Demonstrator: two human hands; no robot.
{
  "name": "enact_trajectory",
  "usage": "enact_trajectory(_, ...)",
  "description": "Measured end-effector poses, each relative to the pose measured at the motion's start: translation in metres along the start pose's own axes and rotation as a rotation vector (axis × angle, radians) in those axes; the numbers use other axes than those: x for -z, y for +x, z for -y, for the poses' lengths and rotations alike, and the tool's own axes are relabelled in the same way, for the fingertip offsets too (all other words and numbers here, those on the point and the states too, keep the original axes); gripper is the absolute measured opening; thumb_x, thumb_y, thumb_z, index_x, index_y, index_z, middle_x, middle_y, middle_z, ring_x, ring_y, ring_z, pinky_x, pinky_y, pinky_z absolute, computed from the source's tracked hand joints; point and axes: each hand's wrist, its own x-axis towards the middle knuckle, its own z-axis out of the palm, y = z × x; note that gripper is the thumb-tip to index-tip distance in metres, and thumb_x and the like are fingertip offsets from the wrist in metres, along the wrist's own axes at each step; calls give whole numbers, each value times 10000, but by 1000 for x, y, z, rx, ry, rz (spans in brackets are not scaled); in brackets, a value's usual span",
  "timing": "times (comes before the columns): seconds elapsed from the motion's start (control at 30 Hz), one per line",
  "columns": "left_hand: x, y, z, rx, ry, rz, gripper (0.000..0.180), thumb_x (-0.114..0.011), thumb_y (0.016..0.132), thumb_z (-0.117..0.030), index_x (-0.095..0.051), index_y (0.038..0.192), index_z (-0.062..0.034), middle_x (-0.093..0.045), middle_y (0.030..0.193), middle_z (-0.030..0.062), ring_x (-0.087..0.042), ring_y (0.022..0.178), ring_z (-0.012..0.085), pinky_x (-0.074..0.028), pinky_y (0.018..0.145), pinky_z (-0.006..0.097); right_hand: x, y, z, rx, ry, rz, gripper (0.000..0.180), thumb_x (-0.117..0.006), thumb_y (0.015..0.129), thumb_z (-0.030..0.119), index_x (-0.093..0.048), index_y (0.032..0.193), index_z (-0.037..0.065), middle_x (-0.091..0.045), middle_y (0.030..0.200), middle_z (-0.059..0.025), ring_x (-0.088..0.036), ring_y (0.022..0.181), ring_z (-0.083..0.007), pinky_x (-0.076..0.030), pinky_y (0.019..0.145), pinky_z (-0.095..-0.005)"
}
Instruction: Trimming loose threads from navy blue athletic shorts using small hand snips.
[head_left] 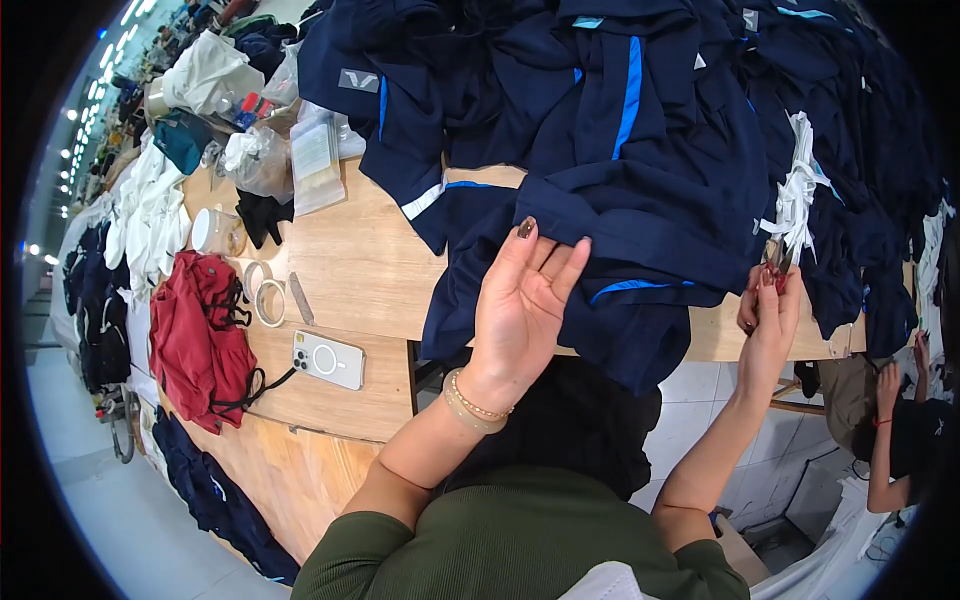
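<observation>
Now | navy garment (640, 215) blue-striped, crumpled | left hand (520, 310) open | right hand (768, 310) grips snips (775, 262)

Garment workshop: navy garments (640, 150) heaped on a worktable (350, 260).

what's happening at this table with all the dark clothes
A person at a wooden table rests the open left hand on a navy garment with blue stripes, part of a big pile. The right hand pinches a small tool by a bunch of white strips. A phone, tape rolls and red cloth lie to the left.
</observation>
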Motion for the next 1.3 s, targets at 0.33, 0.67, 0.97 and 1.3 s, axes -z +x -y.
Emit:
enact_trajectory(0.33, -6, -7, 4, -21, 31, 57, 113, -552, 980, -144, -575, 1070, -79, -647, 1089, 43, -668, 985, 196, -510, 999, 403, -75, -35, 42, 109, -95, 424, 116, -649, 906, 69, -630, 918, -45, -620, 783, -16, -539, 714, -45, -435, 668, -180)
enact_trajectory(0.67, -16, -11, 3, -30, 114, -10, 104, -571, 968, -142, -575, 1053, -81, -680, 1044, 74, -684, 978, 196, -551, 935, 371, -87, -35, 38, 130, -162, 431, 128, -682, 883, 79, -628, 875, -37, -575, 739, 2, -476, 681, -41, -367, 604, -184)
enact_trajectory(0.97, -19, -12, 3, -3, 125, -20, 106, -550, 980, -149, -566, 1054, -75, -685, 1041, 87, -686, 980, 199, -554, 930, 365, -91, -33, 44, 178, -158, 435, 124, -684, 889, 92, -640, 863, -20, -570, 714, -1, -446, 636, -36, -336, 543, -176)
enact_trajectory(1.3, -15, -13, 4, -4, 95, 16, 110, -551, 979, -155, -554, 1055, -75, -677, 1016, 67, -683, 962, 189, -534, 965, 401, -81, -19, 25, 374, 56, 299, 260, -748, 825, 117, -618, 1012, -8, -572, 930, -30, -513, 810, -101, -391, 714, -208)
